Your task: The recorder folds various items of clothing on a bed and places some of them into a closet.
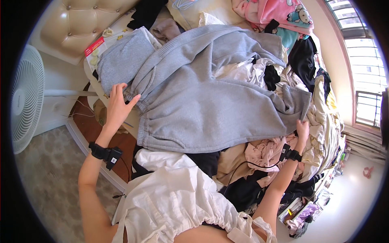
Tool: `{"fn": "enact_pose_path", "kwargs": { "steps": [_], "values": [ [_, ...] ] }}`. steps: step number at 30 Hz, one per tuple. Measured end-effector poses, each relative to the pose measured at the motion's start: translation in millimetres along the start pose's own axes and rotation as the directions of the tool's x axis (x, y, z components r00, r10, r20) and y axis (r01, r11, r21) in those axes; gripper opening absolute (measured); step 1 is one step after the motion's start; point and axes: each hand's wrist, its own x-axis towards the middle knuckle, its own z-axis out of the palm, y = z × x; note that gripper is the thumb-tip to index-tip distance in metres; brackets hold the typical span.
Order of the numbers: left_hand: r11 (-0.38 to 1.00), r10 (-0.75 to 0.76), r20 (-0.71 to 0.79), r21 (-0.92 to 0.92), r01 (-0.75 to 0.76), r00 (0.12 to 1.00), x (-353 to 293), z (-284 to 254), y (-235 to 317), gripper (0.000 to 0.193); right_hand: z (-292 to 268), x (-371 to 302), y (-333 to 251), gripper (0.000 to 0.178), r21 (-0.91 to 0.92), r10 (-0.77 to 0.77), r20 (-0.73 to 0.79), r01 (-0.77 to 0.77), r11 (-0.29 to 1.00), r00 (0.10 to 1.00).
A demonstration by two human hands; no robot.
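A pair of grey sweatpants (194,105) lies spread sideways over the clothes on the bed, its gathered waistband to the left and its legs toward the right. Next to the waistband, my left hand (117,101) is open, thumb and fingers apart, with nothing visible between them. At the far end of the nearer leg, my right hand (302,128) is closed on the hem. Just beyond my left hand rests a folded grey garment (125,56). White and black clothes (247,72) show between the two trouser legs.
A white fan (27,99) stands at the left beside the padded headboard (77,24). Pink, white and black clothes (267,156) are heaped under and around the sweatpants. A pink printed blanket (279,14) lies at the back. Barred windows (366,69) are at the right.
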Motion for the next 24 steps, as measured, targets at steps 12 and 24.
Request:
{"fn": "enact_pose_path", "kwargs": {
  "steps": [12,24],
  "values": [
    [0.903,0.085,0.111,0.412,-0.124,0.990,43,44,10,0.051,10,148,-241,0.046,0.730,-0.497,0.148,0.245,0.638,0.855],
    [0.855,-0.097,0.311,0.512,-0.081,0.946,51,63,17,0.056,88,234,-356,0.065,0.829,-0.169,0.234,-0.105,0.549,0.958]
  ]
}}
